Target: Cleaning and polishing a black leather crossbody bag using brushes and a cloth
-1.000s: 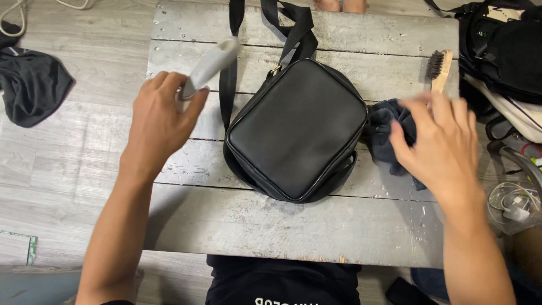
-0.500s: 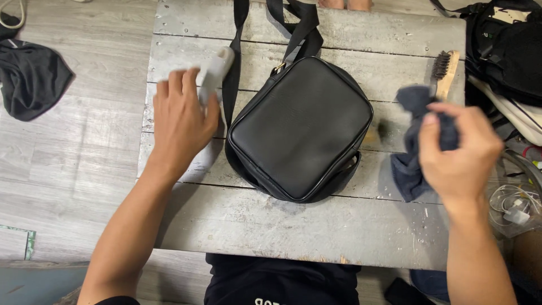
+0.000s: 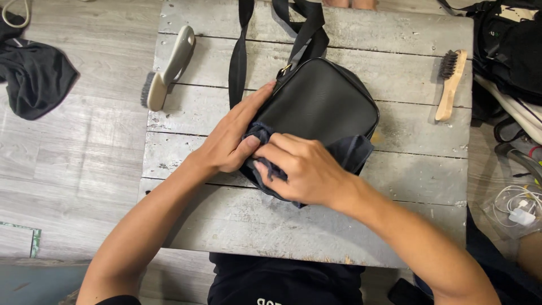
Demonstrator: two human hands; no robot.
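I am leaning over the weathered wooden table [image 3: 395, 34], and the black shoulder bag [image 3: 322, 107] is lying flat on its planks right under my hands, its long axis running diagonally from the near left up toward the far right, with its strap [image 3: 240, 51] trailing away from me over the far edge. My left hand [image 3: 231, 141] is pressing against the bag's near left edge, fingers laid together along the seam and thumb tucked in toward the cloth. My right hand [image 3: 299, 169] is lying on the bag's near corner, fingers curled and pinching a bunched dark blue cloth [image 3: 347, 155], which is spreading out from under my palm across the bag's lower right side. Both hands are touching the bag; the right is sitting more on top of it, the left more beside it. A grey-handled brush [image 3: 169, 65] is resting on the table's left edge, well apart from my hands, and a wooden-handled brush [image 3: 450, 85] is lying near the right edge.
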